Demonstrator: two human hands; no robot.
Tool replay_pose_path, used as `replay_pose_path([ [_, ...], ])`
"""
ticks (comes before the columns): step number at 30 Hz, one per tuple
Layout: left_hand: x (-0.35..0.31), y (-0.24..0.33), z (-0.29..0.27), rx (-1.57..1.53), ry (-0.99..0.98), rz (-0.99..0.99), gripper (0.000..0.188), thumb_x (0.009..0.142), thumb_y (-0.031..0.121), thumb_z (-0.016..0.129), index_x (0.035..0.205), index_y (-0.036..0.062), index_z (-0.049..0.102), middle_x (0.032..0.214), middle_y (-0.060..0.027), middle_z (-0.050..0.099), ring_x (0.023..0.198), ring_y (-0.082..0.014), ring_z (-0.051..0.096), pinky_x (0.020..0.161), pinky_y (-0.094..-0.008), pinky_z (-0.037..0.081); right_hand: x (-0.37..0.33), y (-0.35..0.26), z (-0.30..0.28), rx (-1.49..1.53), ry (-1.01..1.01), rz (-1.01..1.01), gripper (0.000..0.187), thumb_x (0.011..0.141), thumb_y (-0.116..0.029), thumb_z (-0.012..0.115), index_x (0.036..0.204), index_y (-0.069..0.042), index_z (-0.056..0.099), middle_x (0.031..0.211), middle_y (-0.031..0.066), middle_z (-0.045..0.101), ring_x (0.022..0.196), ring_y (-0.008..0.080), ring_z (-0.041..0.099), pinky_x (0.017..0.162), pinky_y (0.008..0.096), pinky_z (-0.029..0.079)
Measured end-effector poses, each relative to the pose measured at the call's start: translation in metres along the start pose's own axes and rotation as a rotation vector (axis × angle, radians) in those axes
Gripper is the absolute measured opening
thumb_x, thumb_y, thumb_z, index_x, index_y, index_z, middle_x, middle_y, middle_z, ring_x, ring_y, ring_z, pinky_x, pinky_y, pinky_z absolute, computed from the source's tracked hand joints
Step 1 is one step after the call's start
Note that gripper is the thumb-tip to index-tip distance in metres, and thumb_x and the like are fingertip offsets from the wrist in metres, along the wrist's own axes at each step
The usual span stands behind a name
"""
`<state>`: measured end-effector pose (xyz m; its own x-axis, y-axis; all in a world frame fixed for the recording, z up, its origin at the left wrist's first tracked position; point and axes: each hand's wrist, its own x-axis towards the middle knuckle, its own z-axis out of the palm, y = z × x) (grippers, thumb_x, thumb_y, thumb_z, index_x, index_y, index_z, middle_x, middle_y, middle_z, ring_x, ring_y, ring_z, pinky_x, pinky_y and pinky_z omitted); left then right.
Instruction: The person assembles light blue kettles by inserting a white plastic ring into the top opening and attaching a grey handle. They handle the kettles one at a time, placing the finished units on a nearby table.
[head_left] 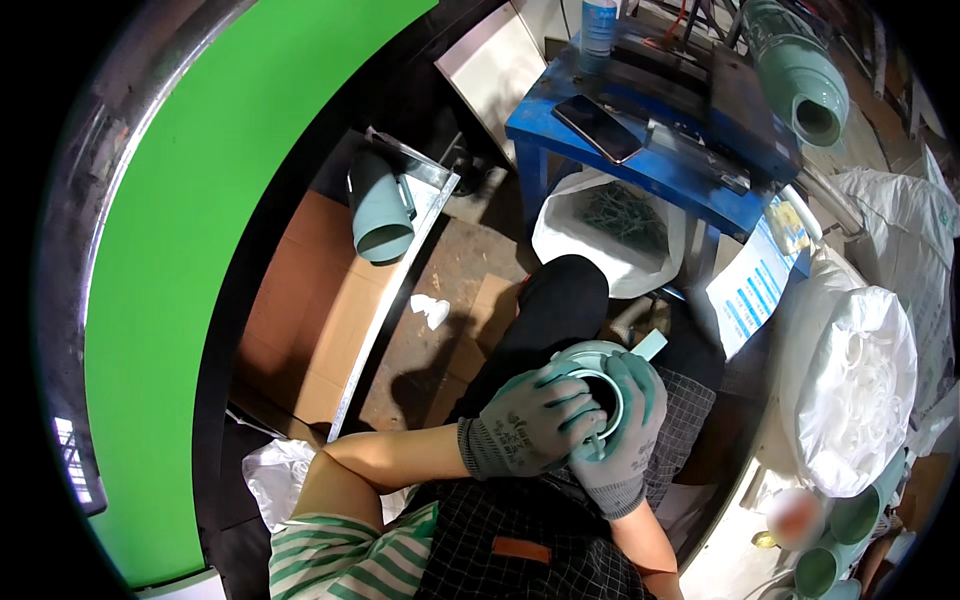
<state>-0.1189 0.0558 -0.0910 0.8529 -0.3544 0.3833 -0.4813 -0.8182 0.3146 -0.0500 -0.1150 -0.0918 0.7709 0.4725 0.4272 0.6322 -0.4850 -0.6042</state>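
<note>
Above my lap I hold a pale green plastic jug (650, 346) with both gloved hands. Its handle sticks out past my fingers at the far right, and a round opening faces up between my hands. My left hand (530, 418) wraps the left side, fingers bent over the rim. On the right side my right hand (622, 430) is closed around it, fingers pointing away from me. Much of the jug's body is hidden under the grey-and-green gloves. A similar grey-green jug (380, 215) with a handle lies in an open cardboard-lined box to the left.
A blue workbench (545, 125) ahead carries a phone (598, 128) and dark metal tooling. Below it stands a white bag (570, 240) of green scraps. White bagged parts (850, 380) and more green jugs (855, 515) are at right. A green machine panel (150, 330) curves along the left.
</note>
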Motion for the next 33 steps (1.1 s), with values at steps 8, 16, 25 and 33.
replay_pose_path([
  [8,0.019,0.004,-0.019,-0.206,-0.027,-0.059,0.037,0.090,0.035,0.072,0.120,0.0138,0.066,0.121,-0.0091,0.066,0.118,-0.0296,0.061,0.107,-0.0559,0.048,0.005,0.005,-0.009,0.080,0.014,0.015,0.056,0.082,-0.034,0.077,0.130,-0.009,0.063,0.131,0.0167,0.059,0.125,0.0410,0.054,0.110,0.0572,0.039],
  [16,0.035,-0.003,-0.014,-0.291,-0.163,0.157,0.023,0.089,0.034,0.080,0.100,0.0172,0.070,0.107,0.0045,0.071,0.110,-0.0213,0.066,0.101,-0.0543,0.049,0.000,0.031,-0.032,0.200,-0.076,-0.049,0.059,0.072,-0.023,0.084,0.126,-0.009,0.066,0.129,0.0153,0.062,0.120,0.0402,0.059,0.105,0.0529,0.046],
  [25,0.055,-0.016,-0.007,-0.145,0.042,0.273,0.032,0.084,0.042,0.084,0.106,0.0226,0.072,0.116,0.0013,0.071,0.111,-0.0250,0.067,0.103,-0.0592,0.048,0.030,0.056,-0.045,0.383,-0.107,-0.094,0.074,0.066,-0.028,0.088,0.132,-0.012,0.062,0.136,0.0145,0.058,0.126,0.0409,0.055,0.112,0.0598,0.039],
  [33,0.133,-0.057,0.001,-0.120,0.039,-0.029,0.090,0.068,0.048,0.094,0.141,0.0124,0.056,0.143,-0.0172,0.056,0.133,-0.0418,0.054,0.114,-0.0615,0.037,0.085,0.112,-0.024,0.192,0.063,-0.146,0.070,0.064,-0.021,0.089,0.129,-0.011,0.065,0.153,0.0191,0.044,0.144,0.0493,0.037,0.116,0.0604,0.034],
])
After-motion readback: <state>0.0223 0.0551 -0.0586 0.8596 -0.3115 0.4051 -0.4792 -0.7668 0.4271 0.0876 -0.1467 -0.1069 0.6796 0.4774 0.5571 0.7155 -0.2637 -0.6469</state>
